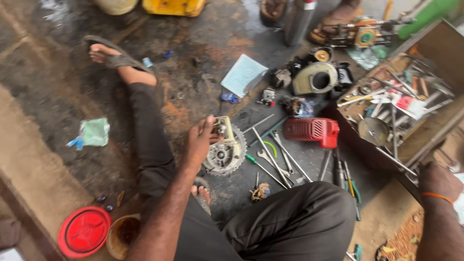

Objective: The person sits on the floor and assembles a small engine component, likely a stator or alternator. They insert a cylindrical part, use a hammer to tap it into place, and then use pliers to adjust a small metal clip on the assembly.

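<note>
My left hand (199,140) grips a round grey metal engine part with a finned, toothed rim (224,153), which rests on the dark floor between my legs. My right hand (437,180) is at the right edge, its wrist wearing an orange band, and it rests against the rim of a wooden toolbox (425,140); I cannot tell whether it holds anything. Wrenches and screwdrivers (273,154) lie just right of the engine part. A red ribbed plastic cover (311,131) sits beyond them.
A beige engine housing (316,77) and small parts lie further back. The open toolbox is full of tools. A red lid (84,231) and a brown bowl (122,234) sit at lower left. Another person's sandalled feet (338,19) are at the top. My outstretched leg (145,125) crosses the floor.
</note>
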{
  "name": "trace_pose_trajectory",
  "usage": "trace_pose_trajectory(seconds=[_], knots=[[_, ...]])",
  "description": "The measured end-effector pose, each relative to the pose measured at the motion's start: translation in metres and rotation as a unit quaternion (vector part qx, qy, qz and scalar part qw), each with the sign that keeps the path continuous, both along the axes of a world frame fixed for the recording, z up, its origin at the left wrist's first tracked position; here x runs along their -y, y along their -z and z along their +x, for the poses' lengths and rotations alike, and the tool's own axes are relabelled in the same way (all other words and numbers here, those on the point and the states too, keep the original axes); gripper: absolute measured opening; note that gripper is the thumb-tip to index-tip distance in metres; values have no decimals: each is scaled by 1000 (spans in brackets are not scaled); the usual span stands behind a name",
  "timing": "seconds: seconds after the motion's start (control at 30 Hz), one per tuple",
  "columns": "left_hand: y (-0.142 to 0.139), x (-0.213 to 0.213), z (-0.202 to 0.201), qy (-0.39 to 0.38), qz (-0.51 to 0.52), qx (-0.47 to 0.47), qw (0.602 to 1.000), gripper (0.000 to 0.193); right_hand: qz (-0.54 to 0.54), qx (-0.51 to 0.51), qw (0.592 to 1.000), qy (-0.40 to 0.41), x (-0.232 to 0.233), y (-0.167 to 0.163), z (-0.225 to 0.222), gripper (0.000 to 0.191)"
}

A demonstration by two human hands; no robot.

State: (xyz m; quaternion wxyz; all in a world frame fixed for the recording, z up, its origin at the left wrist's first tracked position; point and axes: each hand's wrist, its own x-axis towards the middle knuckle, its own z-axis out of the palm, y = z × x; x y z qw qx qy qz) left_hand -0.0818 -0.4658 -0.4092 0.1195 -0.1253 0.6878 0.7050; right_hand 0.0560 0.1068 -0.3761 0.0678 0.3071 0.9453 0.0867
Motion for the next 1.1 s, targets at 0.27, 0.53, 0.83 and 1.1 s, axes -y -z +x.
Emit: trace_pose_trajectory(seconds=[0.27,0.53,0.83,1.1], knots=[[-9,8,10,-1,-38,-49,998,55,-40,-33,998,-34,8,9,-9,31],[-42,31,42,-44,-67,-112,991,46,-27,-25,998,-46,-1,22,-13,24],[-45,115,129,-87,-447,-66,888,42,-215,-160,955,131,-8,50,-15,15],[-8,143,185,-106,-481,139,859,75,66,82,992,-65,1,24,-13,18]])
